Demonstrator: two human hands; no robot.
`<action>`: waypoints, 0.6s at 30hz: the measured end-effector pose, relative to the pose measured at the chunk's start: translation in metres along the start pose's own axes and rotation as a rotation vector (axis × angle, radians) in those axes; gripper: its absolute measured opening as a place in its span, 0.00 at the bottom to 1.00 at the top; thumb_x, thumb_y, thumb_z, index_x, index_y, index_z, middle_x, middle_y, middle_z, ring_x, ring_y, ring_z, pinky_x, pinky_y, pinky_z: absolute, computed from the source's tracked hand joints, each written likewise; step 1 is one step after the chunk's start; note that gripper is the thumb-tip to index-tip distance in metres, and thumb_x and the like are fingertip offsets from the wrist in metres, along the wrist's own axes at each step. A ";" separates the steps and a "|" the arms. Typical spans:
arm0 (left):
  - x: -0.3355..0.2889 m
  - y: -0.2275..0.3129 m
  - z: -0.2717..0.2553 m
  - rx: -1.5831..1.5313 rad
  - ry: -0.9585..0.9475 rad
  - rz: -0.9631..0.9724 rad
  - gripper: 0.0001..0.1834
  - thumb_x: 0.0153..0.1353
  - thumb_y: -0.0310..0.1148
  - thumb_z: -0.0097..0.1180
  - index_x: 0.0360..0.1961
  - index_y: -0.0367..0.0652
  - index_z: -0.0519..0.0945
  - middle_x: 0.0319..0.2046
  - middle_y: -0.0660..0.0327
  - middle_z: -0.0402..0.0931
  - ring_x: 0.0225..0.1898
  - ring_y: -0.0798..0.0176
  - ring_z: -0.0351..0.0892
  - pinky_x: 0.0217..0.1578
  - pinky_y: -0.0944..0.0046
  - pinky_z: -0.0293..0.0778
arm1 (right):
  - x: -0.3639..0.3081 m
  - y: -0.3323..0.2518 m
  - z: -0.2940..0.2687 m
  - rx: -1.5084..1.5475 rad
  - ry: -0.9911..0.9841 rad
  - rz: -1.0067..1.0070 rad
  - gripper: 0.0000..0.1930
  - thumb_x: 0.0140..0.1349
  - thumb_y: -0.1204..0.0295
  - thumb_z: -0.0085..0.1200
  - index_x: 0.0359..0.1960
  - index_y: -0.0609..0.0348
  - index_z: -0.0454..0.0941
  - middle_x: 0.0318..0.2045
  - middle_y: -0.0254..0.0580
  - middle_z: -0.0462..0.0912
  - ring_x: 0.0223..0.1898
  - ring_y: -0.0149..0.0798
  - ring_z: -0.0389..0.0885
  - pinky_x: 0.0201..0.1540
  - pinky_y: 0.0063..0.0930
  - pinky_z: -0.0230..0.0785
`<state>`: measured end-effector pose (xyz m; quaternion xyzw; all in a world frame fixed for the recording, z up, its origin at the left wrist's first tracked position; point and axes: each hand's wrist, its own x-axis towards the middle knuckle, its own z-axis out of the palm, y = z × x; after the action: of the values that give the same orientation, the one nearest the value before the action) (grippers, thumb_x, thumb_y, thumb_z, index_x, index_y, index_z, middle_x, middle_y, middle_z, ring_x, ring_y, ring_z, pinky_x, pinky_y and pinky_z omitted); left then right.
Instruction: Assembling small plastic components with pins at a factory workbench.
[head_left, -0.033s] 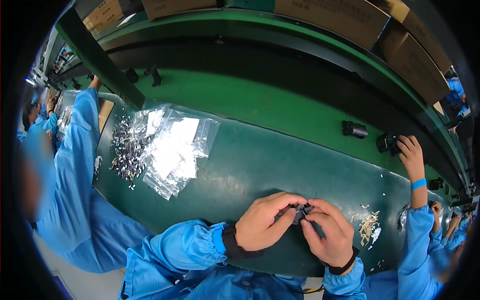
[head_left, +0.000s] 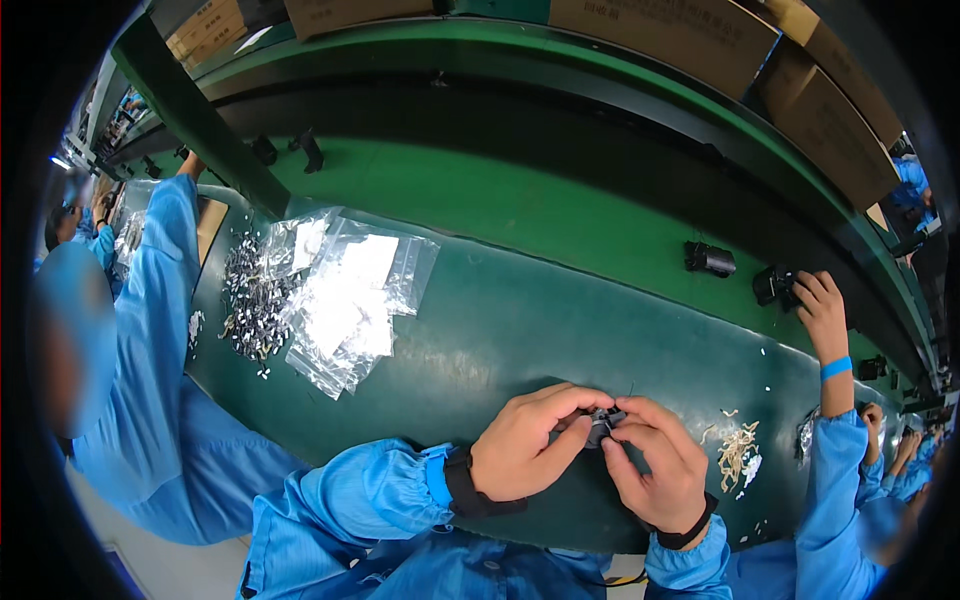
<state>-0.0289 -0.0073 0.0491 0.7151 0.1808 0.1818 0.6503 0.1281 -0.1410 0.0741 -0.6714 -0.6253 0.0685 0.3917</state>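
Observation:
Low over the green table, my left hand [head_left: 530,445] pinches a small dark grey and black plastic part [head_left: 598,430] between thumb and fingers. From the other side my right hand [head_left: 662,465] closes its thumb and fingertips on that same part. A thin dark wire or pin [head_left: 631,388] sticks up beside the right fingertips. Fingers cover much of the part, so its exact kind does not show. Both wrists wear black bands, and blue sleeves cover my forearms.
Clear plastic bags [head_left: 350,300] lie left on the table mat [head_left: 470,330], beside a heap of small black and white pieces [head_left: 255,300]. Tan strips [head_left: 738,450] lie at right. Beyond runs a green belt [head_left: 520,230] carrying black parts [head_left: 708,259]. A co-worker's hand [head_left: 824,315] touches one.

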 end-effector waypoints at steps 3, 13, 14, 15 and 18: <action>-0.003 -0.004 0.003 -0.062 0.019 0.009 0.17 0.68 0.18 0.51 0.58 0.33 0.79 0.49 0.50 0.81 0.48 0.59 0.86 0.47 0.63 0.80 | -0.002 0.000 0.001 0.013 0.005 0.012 0.10 0.53 0.81 0.69 0.36 0.65 0.82 0.50 0.51 0.85 0.39 0.46 0.89 0.41 0.34 0.83; -0.002 -0.001 0.004 -0.060 0.004 0.019 0.18 0.67 0.19 0.54 0.58 0.33 0.79 0.48 0.50 0.82 0.49 0.56 0.86 0.50 0.61 0.82 | -0.001 -0.002 -0.002 0.000 -0.009 0.034 0.10 0.54 0.81 0.68 0.37 0.65 0.82 0.50 0.52 0.85 0.39 0.47 0.89 0.41 0.33 0.83; -0.003 -0.001 0.005 -0.054 0.012 0.017 0.18 0.67 0.19 0.55 0.58 0.33 0.79 0.49 0.50 0.82 0.49 0.56 0.86 0.50 0.61 0.83 | -0.001 -0.003 -0.003 -0.006 -0.017 0.033 0.10 0.54 0.81 0.69 0.37 0.65 0.82 0.50 0.52 0.85 0.39 0.48 0.89 0.41 0.33 0.83; -0.004 0.000 0.006 -0.053 0.010 0.012 0.18 0.67 0.19 0.55 0.58 0.33 0.79 0.49 0.50 0.82 0.49 0.56 0.86 0.50 0.61 0.83 | -0.002 -0.003 -0.003 -0.002 -0.017 0.037 0.10 0.54 0.81 0.69 0.37 0.65 0.82 0.50 0.52 0.85 0.39 0.48 0.89 0.41 0.33 0.83; -0.004 -0.002 0.007 -0.033 0.035 0.036 0.18 0.66 0.18 0.55 0.58 0.33 0.79 0.50 0.49 0.82 0.50 0.56 0.86 0.51 0.60 0.83 | -0.001 -0.002 -0.002 0.009 -0.022 0.038 0.11 0.54 0.81 0.69 0.38 0.65 0.82 0.50 0.53 0.85 0.39 0.48 0.89 0.41 0.33 0.84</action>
<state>-0.0290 -0.0148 0.0463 0.7041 0.1763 0.2088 0.6554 0.1274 -0.1427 0.0763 -0.6806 -0.6165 0.0863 0.3864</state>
